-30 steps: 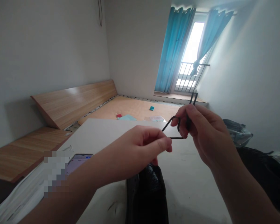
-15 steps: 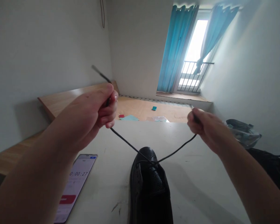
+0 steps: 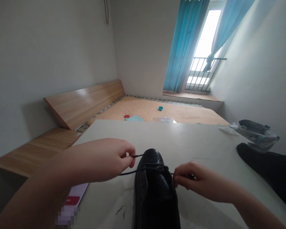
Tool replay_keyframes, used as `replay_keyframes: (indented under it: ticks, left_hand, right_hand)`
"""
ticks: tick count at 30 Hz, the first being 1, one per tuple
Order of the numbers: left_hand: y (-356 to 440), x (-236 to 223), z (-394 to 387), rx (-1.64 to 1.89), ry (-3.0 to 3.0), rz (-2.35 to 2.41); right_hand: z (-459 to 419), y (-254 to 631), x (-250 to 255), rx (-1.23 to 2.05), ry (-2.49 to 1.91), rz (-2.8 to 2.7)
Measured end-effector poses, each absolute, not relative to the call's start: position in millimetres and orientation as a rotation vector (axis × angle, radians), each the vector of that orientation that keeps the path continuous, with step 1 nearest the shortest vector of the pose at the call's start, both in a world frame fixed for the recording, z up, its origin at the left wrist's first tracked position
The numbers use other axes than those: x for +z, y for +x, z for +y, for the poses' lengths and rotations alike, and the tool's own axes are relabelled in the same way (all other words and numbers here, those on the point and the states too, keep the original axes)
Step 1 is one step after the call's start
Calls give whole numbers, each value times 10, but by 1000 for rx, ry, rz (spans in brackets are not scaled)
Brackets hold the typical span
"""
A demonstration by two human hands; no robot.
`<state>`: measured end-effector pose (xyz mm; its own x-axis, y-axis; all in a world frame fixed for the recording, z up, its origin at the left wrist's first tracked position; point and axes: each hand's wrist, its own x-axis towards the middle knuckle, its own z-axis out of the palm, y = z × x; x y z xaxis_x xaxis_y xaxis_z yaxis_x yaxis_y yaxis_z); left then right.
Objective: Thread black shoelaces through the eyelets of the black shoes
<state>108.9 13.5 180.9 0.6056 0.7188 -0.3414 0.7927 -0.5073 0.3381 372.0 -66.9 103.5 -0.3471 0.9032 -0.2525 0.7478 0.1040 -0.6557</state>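
A black leather shoe (image 3: 154, 190) sits on the white table with its toe pointing away from me. Dark shoelace (image 3: 131, 172) runs across its front eyelets and out to both sides. To the left of the toe, my left hand (image 3: 119, 159) pinches a lace end between thumb and fingers; another stretch of lace passes out beneath that hand. Close against the shoe's right side, my right hand (image 3: 188, 175) is closed on the lace there, with a bit of it showing between the fingers.
A phone (image 3: 73, 200) lies on the white table (image 3: 109, 203), partly under my left forearm. At the right are a second black shoe (image 3: 248, 152), dark fabric and a clear plastic bag (image 3: 259, 133). Beyond the table is a bed (image 3: 143, 105) with small items on it.
Both hands have come down from above the table to either side of the shoe. The lace, stretched up in a V before, now lies low across the shoe. The view has shifted slightly.
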Motion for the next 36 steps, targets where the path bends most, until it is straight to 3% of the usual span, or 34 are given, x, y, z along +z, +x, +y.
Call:
replay_keyframes:
  ticks: [5, 11, 18, 36]
  left_hand:
    - [1106, 1724, 123, -280, 2401, 1216]
    - [1130, 1713, 93, -215, 2478, 1247]
    - [1138, 1722, 12, -256, 2533, 1235]
    - [1273, 1578, -22, -281, 2693, 1103]
  right_hand:
    - [-656, 3642, 982, 1086, -1599, -2087]
    - [-682, 3588, 967, 863, -1668, -1991]
    - [-753, 3584, 964, 1113, -1720, -1883]
    - [-747, 3491, 946, 1316, -1461, -1694]
